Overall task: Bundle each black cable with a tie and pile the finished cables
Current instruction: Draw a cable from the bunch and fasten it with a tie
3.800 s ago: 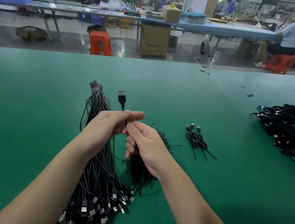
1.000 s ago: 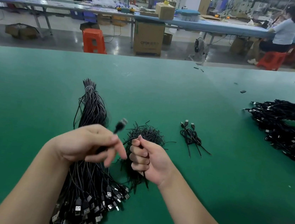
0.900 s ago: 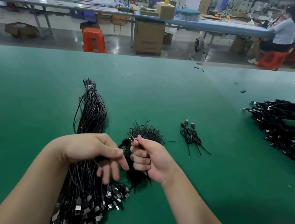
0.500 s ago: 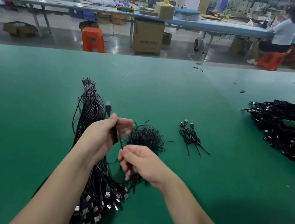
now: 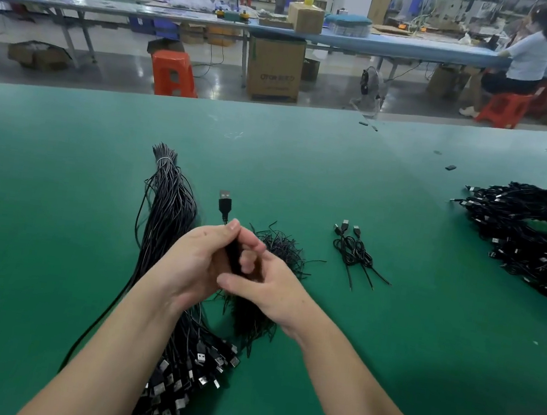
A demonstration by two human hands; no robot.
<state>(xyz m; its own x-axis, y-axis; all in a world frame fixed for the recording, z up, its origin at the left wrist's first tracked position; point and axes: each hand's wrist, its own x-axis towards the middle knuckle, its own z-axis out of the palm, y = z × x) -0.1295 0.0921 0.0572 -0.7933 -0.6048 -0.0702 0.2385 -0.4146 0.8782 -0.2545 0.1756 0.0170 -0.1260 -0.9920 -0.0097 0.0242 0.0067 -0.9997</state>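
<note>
Workshop floor beyond, with one orange plastic stool (image 5: 173, 72), one brown cardboard box (image 5: 275, 66) and one seated person in a white top (image 5: 528, 56); foreground, one broad green work mat (image 5: 57, 215). On it, largest first: one heap of bundled black cables (image 5: 534, 236) far right, one long sheaf of loose black USB cables (image 5: 169, 201) partly hidden under the left forearm, one tuft of thin black wire ties (image 5: 281, 246) behind the hands, two tied black cables (image 5: 353, 250) lying side by side. Left hand (image 5: 196, 260) curled around one coiled black USB cable (image 5: 225, 204), plug upward; right hand (image 5: 266, 285) touching it, grip unclear.
</note>
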